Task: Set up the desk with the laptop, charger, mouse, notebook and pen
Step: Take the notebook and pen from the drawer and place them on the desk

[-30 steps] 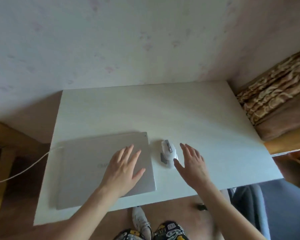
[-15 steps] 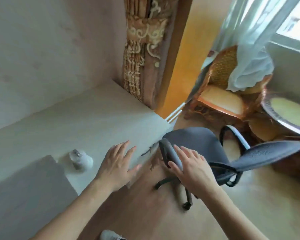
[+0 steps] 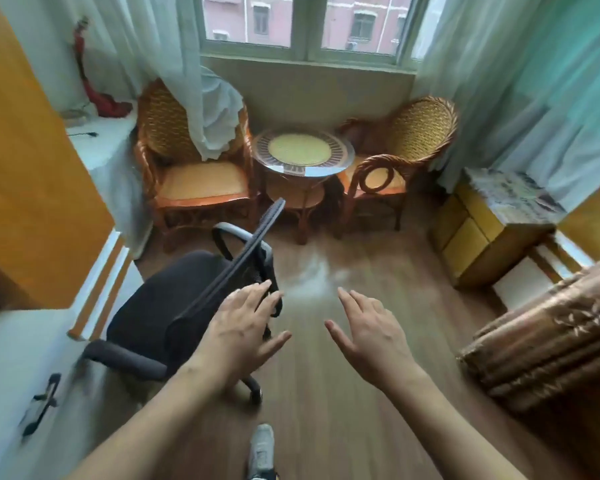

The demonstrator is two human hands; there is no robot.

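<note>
I face away from the desk, whose white corner point(image 3: 11, 348) shows at the lower left. The laptop, mouse, charger, notebook and pen are out of view. My left hand point(image 3: 243, 332) hovers with fingers spread, empty, just over the back edge of the black office chair point(image 3: 160, 306). My right hand point(image 3: 368, 334) is held out over the wooden floor, fingers apart, holding nothing.
Two wicker armchairs point(image 3: 191, 161) point(image 3: 406, 147) flank a small round glass-topped table point(image 3: 303, 150) under the window. A yellow cabinet point(image 3: 471, 230) stands at the right, brown fabric point(image 3: 551, 334) nearer. An orange panel point(image 3: 32, 174) rises at the left. My shoe point(image 3: 262, 448) shows below.
My view has swung right, from the desk with the laptop and mouse to the room and window. Both hands left the desk and now hover open over the chair and floor.
</note>
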